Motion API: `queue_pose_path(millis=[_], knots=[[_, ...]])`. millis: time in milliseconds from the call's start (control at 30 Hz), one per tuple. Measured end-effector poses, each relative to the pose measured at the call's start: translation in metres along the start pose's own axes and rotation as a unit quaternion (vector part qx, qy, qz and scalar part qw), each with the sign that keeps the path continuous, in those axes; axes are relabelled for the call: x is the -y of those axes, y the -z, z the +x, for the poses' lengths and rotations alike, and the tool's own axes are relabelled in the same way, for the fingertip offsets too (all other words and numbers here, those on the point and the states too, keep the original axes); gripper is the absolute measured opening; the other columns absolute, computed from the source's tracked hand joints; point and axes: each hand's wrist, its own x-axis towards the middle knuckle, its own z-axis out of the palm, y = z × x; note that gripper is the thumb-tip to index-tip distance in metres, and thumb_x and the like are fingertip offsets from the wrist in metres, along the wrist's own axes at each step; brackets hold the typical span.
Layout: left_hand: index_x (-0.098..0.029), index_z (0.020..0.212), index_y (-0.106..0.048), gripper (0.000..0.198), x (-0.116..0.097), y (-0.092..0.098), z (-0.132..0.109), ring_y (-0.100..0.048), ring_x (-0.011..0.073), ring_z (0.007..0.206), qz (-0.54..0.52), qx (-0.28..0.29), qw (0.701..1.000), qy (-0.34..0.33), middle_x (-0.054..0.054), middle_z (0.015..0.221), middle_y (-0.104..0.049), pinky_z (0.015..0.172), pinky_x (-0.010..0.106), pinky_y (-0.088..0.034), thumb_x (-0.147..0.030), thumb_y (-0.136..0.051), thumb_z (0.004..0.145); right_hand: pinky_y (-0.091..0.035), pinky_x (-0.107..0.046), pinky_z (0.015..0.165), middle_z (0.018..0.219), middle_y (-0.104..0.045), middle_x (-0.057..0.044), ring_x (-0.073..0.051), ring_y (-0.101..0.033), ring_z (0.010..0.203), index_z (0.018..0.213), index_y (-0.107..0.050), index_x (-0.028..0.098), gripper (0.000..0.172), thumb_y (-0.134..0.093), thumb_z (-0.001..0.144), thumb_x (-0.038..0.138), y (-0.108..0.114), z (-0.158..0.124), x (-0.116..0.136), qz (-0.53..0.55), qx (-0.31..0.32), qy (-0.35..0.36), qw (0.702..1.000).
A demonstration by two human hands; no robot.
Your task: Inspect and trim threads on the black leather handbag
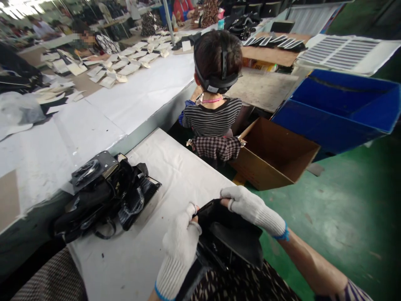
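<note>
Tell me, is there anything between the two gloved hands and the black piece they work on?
Nothing visible. The left hand and the right hand both grip the black piece directly at its upper edge. The pile of black parts lies apart, to the left.

Workshop interior. A long white-covered table (103,121) runs ahead and to the left of the hands, toward the far end of the room. A second white worktop (163,167) lies directly under and ahead of the hands. The floor (338,217), to the right of the hands, is painted green and scuffed. An open cardboard box (275,154) stands on it, ahead and right. A blue bin (341,108) sits beyond the box. Bright light enters at far upper left.
</note>
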Motion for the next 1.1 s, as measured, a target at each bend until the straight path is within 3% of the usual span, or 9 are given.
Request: queue_pose_path(millis=[133, 267, 333, 433, 633, 900, 1100], knots=[[-0.033, 0.122, -0.066, 0.041, -0.006, 0.002, -0.005, -0.062, 0.0285, 0.118, 0.042, 0.028, 0.999, 0.008, -0.001, 0.126, -0.07, 0.105, 0.043, -0.044, -0.026, -0.058, 0.083, -0.042, -0.025, 0.073, 0.094, -0.068, -0.001, -0.017, -0.059, 0.087, 0.095, -0.068, 0.021, 0.019, -0.054, 0.083, 0.026, 0.003, -0.004, -0.01, 0.071, -0.011, 0.044, 0.996], [-0.031, 0.114, -0.07, 0.03, -0.023, 0.004, -0.018, -0.064, 0.0279, 0.113, 0.057, -0.025, 0.997, -0.038, 0.002, 0.115, -0.073, 0.099, 0.04, -0.047, -0.026, -0.06, 0.086, -0.046, -0.03, 0.086, 0.111, -0.07, -0.004, -0.021, -0.062, 0.098, 0.113, -0.068, 0.022, 0.037, -0.053, 0.079, 0.018, 0.003, -0.007, -0.015, 0.082, -0.039, 0.064, 0.994], [-0.028, 0.11, -0.07, 0.024, -0.03, 0.003, -0.026, -0.064, 0.0261, 0.109, 0.06, -0.038, 0.996, -0.061, 0.004, 0.113, -0.073, 0.098, 0.04, -0.049, -0.031, -0.061, 0.089, -0.046, -0.031, 0.09, 0.111, -0.07, -0.005, -0.021, -0.063, 0.099, 0.112, -0.069, 0.021, 0.038, -0.053, 0.078, 0.017, 0.002, -0.008, -0.015, 0.069, -0.045, 0.084, 0.993], [-0.022, 0.115, -0.065, 0.03, -0.036, 0.004, -0.037, -0.063, 0.0246, 0.109, 0.063, -0.027, 0.995, -0.079, 0.007, 0.119, -0.067, 0.096, 0.043, -0.051, -0.04, -0.062, 0.091, -0.046, -0.031, 0.091, 0.105, -0.07, -0.005, -0.021, -0.062, 0.099, 0.107, -0.07, 0.019, 0.032, -0.055, 0.078, 0.019, 0.002, -0.006, -0.013, 0.093, -0.038, 0.127, 0.987], [-0.022, 0.119, -0.062, 0.033, -0.042, 0.006, -0.044, -0.061, 0.0249, 0.111, 0.07, -0.022, 0.993, -0.089, 0.008, 0.125, -0.061, 0.094, 0.044, -0.053, -0.041, -0.061, 0.093, -0.046, -0.027, 0.081, 0.088, -0.068, -0.003, -0.017, -0.061, 0.085, 0.092, -0.069, 0.017, 0.021, -0.054, 0.078, 0.015, 0.006, -0.006, -0.007, 0.177, -0.024, 0.179, 0.967], [-0.021, 0.119, -0.062, 0.034, -0.048, 0.006, -0.044, -0.061, 0.0247, 0.11, 0.086, -0.016, 0.994, -0.058, 0.008, 0.124, -0.063, 0.094, 0.044, -0.053, -0.041, -0.061, 0.092, -0.041, -0.023, 0.07, 0.079, -0.063, 0.001, -0.015, -0.057, 0.077, 0.083, -0.068, 0.019, 0.012, -0.056, 0.084, 0.02, 0.006, -0.006, -0.008, 0.181, -0.003, 0.141, 0.973], [-0.032, 0.122, -0.064, 0.035, -0.049, 0.0, -0.038, -0.064, 0.0276, 0.112, 0.095, -0.017, 0.995, -0.018, 0.002, 0.121, -0.07, 0.087, 0.039, -0.051, -0.021, -0.055, 0.09, -0.039, -0.023, 0.068, 0.076, -0.063, 0.002, -0.014, -0.057, 0.075, 0.081, -0.067, 0.02, 0.013, -0.055, 0.085, 0.021, 0.01, -0.006, -0.007, 0.158, 0.016, 0.127, 0.979]])
